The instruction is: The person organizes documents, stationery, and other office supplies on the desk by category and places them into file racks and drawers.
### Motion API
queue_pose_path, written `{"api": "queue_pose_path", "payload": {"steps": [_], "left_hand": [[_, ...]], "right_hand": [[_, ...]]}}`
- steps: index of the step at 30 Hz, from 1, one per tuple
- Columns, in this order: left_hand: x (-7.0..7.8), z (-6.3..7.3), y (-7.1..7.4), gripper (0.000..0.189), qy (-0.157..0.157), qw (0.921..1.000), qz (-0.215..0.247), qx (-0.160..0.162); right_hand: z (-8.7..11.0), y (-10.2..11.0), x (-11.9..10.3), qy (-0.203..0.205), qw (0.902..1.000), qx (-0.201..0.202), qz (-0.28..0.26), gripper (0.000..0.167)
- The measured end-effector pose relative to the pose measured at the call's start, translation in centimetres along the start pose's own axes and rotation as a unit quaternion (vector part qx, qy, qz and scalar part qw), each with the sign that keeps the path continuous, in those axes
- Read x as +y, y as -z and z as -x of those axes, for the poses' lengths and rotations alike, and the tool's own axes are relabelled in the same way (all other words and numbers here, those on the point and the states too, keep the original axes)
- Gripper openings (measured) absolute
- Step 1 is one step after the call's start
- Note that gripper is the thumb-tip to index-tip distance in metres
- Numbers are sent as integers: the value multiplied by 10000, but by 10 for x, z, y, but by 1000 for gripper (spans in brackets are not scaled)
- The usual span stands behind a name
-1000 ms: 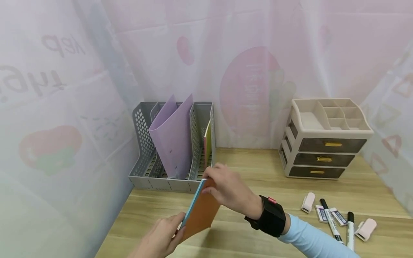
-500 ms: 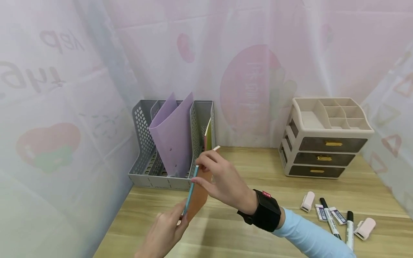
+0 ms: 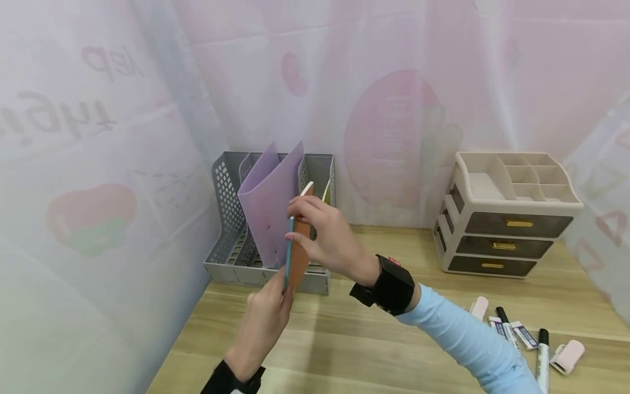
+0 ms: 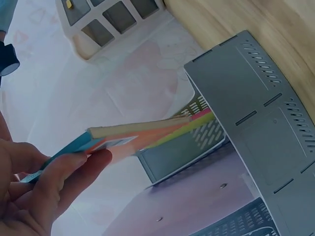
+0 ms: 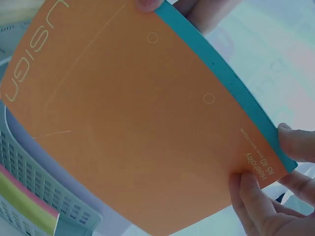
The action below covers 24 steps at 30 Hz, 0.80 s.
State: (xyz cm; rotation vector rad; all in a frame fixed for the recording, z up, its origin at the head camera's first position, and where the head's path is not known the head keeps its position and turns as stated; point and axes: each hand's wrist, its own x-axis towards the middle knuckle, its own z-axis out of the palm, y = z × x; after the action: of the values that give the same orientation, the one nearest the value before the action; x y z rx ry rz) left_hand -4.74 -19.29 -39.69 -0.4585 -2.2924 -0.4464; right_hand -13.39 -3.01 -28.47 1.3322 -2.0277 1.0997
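Both hands hold an orange notebook [image 3: 298,256] with a teal spine, tilted upright before the grey file rack [image 3: 241,274]. My left hand [image 3: 264,309] pinches its lower end at the spine. Higher up, the thumb and fingers of my right hand [image 3: 333,234] grip the spine edge. Cover lettering and the teal spine strip [image 5: 221,76] show in the right wrist view. From the left wrist, the notebook's far end overlaps the rack's right compartment, where a thin yellow-green book [image 4: 189,130] with a pink edge stands. A purple folder [image 3: 268,221] occupies the middle compartment.
A beige drawer organizer [image 3: 512,210] with dark drawers stands at the back right. Pink-white clips [image 3: 568,357], black-capped markers [image 3: 542,358] and erasers [image 3: 524,335] lie on the wooden table [image 3: 394,350] at right. A printed curtain [image 3: 236,71] surrounds the back and sides.
Both hands have carried the orange notebook forward and up toward the rack, and it stands more upright. It overlaps the rack's right compartment in the head view. The head view has shifted slightly.
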Motion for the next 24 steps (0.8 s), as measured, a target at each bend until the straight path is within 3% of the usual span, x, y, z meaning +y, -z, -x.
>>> {"api": "queue_pose_path", "payload": {"steps": [10,16,24], "left_hand": [[-17,-23,-32,40,679,9971,187,-289],[-30,-37,-56,42,1082,9909,399,-693],[-42,-61,-78,45,1300,9806,556,-1355]], "right_hand": [[-15,-7,40,-130,9998,23,117,24],[-17,-13,64,-244,9993,-84,260,22],[-16,-22,90,-412,9976,-120,545,23]]}}
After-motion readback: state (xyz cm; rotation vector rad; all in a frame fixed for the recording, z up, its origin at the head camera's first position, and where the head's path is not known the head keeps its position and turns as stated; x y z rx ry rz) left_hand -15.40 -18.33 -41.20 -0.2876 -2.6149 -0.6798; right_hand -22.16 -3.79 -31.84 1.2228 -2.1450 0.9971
